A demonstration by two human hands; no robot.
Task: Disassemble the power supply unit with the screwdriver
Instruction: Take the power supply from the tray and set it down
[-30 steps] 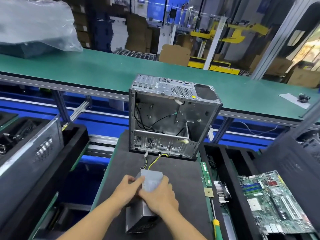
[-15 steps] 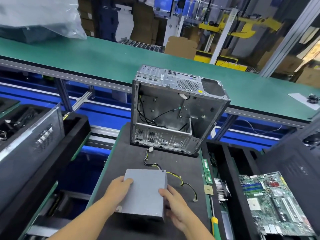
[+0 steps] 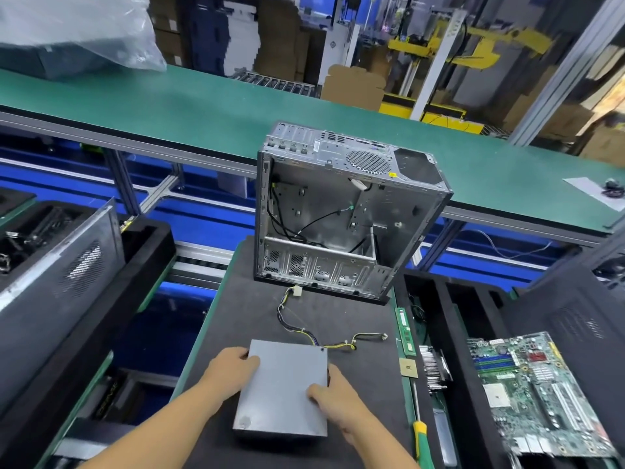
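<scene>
While both hands hold the gray power supply unit (image 3: 282, 389) flat on the dark mat (image 3: 236, 306), the job looks like it is only starting. The left hand (image 3: 233, 367) grips the box's left edge and the right hand (image 3: 333, 397) grips its right edge, fingers on top. Its wires (image 3: 304, 328) trail away from the hands toward the empty computer case (image 3: 341, 211), which stands well beyond the box. The screwdriver (image 3: 419, 424) lies just right of the right hand, not picked up yet.

I think the next move needs one hand to let go and take the screwdriver, while the other keeps the box from sliding. Then a screw must be found.

A second ago the box stood up on its end between the hands. Now it lies flat, and the wires are spread out on the mat
</scene>
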